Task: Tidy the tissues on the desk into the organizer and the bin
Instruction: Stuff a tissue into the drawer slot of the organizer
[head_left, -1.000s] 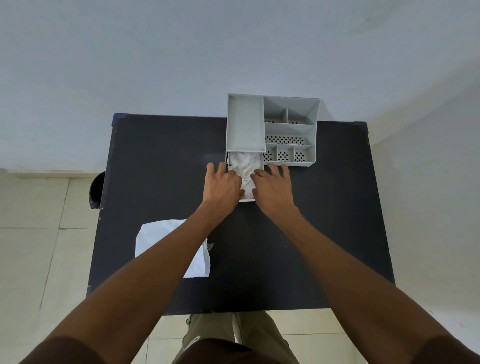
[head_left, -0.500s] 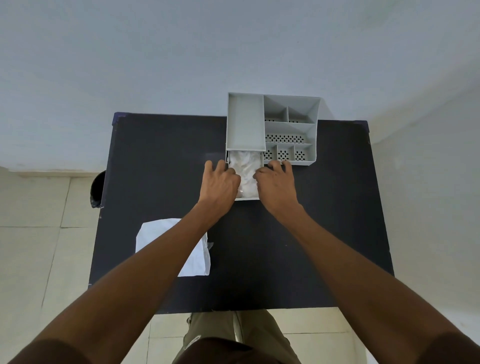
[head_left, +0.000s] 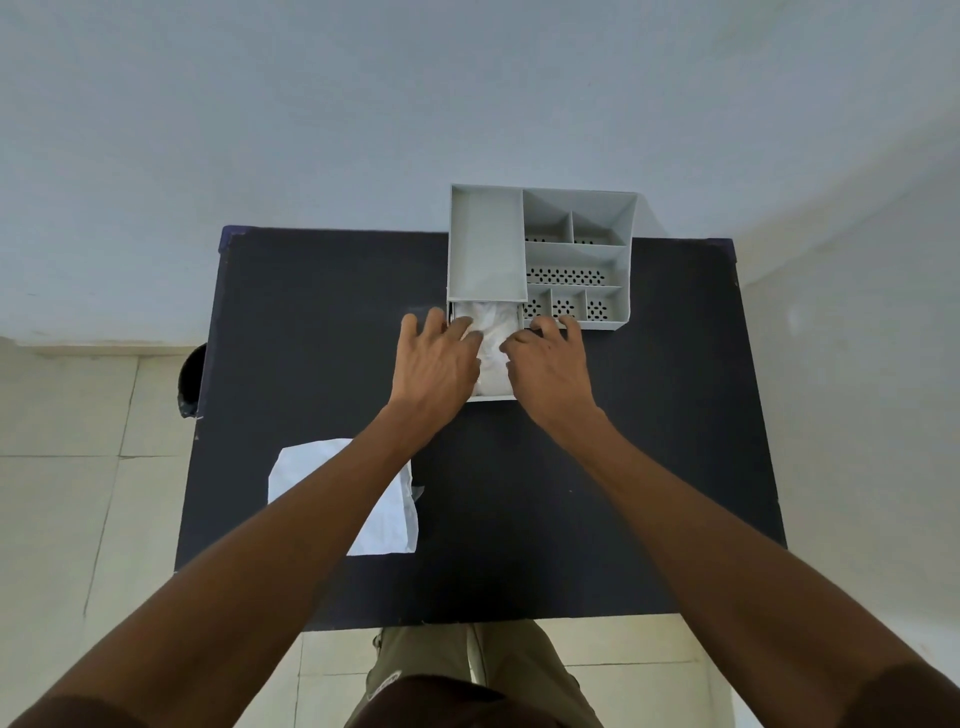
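Our hands (head_left: 488, 358) had eased the drawer (head_left: 491, 397) inward, flat on its tissues (head_left: 488, 325); one tissue (head_left: 387, 525) remained on the table (head_left: 649, 467).

dark desk (head_left: 649, 467) | on it: grey organizer (head_left: 576, 254), white tissue (head_left: 387, 512)

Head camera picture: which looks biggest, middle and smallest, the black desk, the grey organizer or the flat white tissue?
1. black desk
2. grey organizer
3. flat white tissue, though an arm hides part of it and it lies nearer the camera, so second and third are unsure.
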